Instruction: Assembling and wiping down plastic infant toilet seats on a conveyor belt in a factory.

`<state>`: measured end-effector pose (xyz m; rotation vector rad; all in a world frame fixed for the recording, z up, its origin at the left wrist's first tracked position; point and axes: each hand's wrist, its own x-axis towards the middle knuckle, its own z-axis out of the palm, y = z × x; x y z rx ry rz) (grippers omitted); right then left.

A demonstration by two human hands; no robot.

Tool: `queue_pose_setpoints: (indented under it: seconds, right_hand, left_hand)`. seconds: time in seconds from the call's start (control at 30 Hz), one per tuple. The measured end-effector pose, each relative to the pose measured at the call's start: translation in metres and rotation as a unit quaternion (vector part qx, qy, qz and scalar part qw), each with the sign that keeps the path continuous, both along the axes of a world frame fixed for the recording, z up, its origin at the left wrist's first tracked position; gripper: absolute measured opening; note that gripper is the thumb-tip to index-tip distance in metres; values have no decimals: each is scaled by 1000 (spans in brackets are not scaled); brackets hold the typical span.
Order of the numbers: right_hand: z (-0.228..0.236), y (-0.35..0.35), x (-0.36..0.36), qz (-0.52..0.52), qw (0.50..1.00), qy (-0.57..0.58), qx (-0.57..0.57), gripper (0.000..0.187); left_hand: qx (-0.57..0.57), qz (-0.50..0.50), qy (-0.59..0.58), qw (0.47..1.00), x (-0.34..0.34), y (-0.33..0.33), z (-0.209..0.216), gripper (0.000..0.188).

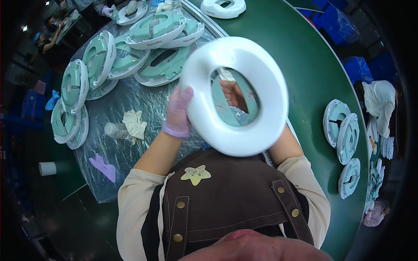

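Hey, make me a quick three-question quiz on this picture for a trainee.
1. How many green-and-white rings lie near the right edge of the green table? (a) one (b) three (c) six
2. True or false: a yellow star is on the brown apron.
3. Which hand grips the white ring in a glove?

Key: 1. b. 2. True. 3. The left hand; the right hand, seen through the opening, is bare.

Ring [272, 87] near the centre of my view.
By its clock I have the left hand [179, 106] at nine, the right hand [234, 92] behind the opening, the seat pile [124, 63] from nine to eleven, a lone seat [230, 12] at twelve, three seats [353, 130] past three; on the sheet [150, 100], rag [135, 125] and adjacent bottle [115, 130] toward half past eight, glove [104, 168] at eight.
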<state>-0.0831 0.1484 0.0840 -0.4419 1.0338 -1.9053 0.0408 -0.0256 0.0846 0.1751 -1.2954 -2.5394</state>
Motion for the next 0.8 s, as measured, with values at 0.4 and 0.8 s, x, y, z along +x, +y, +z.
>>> queue_pose_setpoints:
  seconds: [0.4,0.8]
  right_hand:
    - [-35,10,3,-32,999,-42,-11,57]
    - [-17,-4,11,-41,998,38,27,65]
  left_hand:
    - [-325,39,60,943,-30,0,-17,48]
    - [-263,75,5,962,-31,22,40,41]
